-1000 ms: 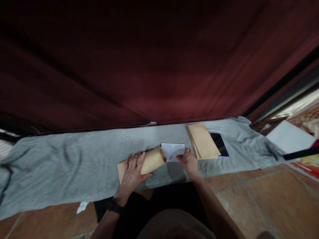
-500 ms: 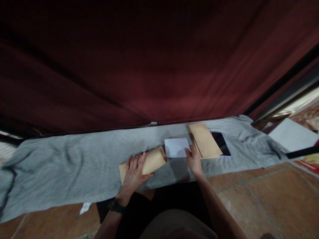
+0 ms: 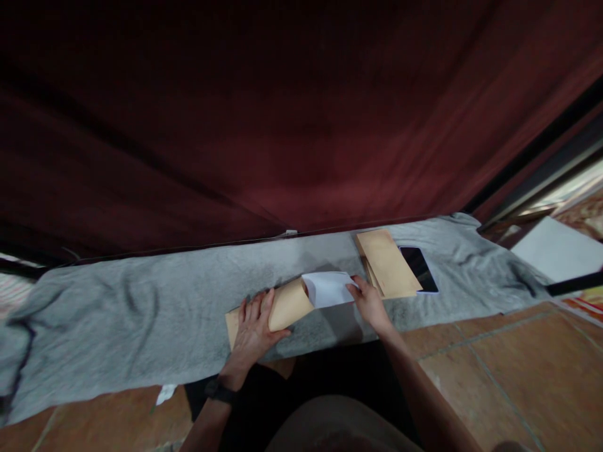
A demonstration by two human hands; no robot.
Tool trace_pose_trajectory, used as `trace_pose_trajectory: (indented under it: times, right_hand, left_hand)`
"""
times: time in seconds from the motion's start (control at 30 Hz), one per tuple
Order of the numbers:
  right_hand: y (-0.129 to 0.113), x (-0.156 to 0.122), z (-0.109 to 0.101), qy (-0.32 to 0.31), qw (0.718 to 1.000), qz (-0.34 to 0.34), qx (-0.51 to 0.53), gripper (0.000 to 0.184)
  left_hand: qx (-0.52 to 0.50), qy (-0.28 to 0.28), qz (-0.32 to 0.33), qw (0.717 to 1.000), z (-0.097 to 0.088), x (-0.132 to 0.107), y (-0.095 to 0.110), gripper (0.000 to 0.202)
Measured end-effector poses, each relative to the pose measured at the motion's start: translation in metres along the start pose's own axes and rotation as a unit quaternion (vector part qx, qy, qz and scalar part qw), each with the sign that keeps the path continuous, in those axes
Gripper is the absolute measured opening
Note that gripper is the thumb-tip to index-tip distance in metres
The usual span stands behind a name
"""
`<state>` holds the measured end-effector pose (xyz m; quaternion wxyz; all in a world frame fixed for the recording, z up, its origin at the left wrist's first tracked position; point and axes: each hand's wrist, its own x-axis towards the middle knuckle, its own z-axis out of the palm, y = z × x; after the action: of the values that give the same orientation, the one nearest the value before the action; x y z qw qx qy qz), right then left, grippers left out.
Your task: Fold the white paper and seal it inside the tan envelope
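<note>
A brown paper envelope point(image 3: 289, 304) lies slantwise on the grey cloth, its mouth bulging apart on the right side. Across its left part my left hand point(image 3: 254, 323) rests flat, fingers spread, pressing it down; the thumb reaches past the lower edge. My right hand point(image 3: 370, 303) pinches the right end of some folded white paper point(image 3: 330, 289). The paper's left end sits in the envelope's mouth, so how deep it reaches is hidden. Just beyond the right hand is a small stack of brown envelopes point(image 3: 389, 263), partly overlapping a dark-screened phone point(image 3: 420, 269).
A grey cloth point(image 3: 117, 314) covers the long narrow surface. Behind it hangs a dark red curtain point(image 3: 282, 125). At the right stand a dark metal bar point(image 3: 575, 285) and a white sheet point(image 3: 558, 248). Below the surface are brown floor tiles point(image 3: 518, 364) and a white scrap point(image 3: 166, 393).
My right hand has moved slightly left with the white paper, and the paper's left end has entered the envelope's mouth. My left hand stays in place on the envelope.
</note>
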<state>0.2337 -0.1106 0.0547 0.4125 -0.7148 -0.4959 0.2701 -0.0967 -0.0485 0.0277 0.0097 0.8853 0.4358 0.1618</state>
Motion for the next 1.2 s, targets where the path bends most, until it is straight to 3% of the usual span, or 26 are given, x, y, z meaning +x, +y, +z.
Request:
trace_pose_trajectory:
  times: [0.2, 0.37, 0.67, 0.8, 1.2]
  right_hand:
    - [0.005, 0.015, -0.004, -0.059, 0.998, 0.024, -0.001, 0.016]
    - [0.004, 0.014, 0.02, -0.075, 0.996, 0.038, 0.019, 0.013]
    - [-0.002, 0.004, 0.066, -0.039, 0.999, -0.011, -0.034, 0.023]
    - [-0.007, 0.004, 0.08, -0.077, 0.997, -0.018, 0.004, 0.026]
    - [0.002, 0.009, 0.086, -0.139, 0.99, 0.014, 0.016, 0.026]
  left_hand:
    - [0.002, -0.008, 0.007, 1.0, -0.003, 0.002, 0.002, 0.107]
    - [0.001, -0.014, 0.018, 1.0, -0.003, 0.004, 0.001, 0.112]
    - [0.008, -0.01, 0.035, 0.999, 0.001, 0.008, 0.005, 0.114]
    - [0.0, -0.012, 0.044, 0.999, -0.001, 0.014, 0.014, 0.118]
    - [-0.023, -0.037, 0.066, 0.997, 0.0, 0.022, 0.014, 0.117]
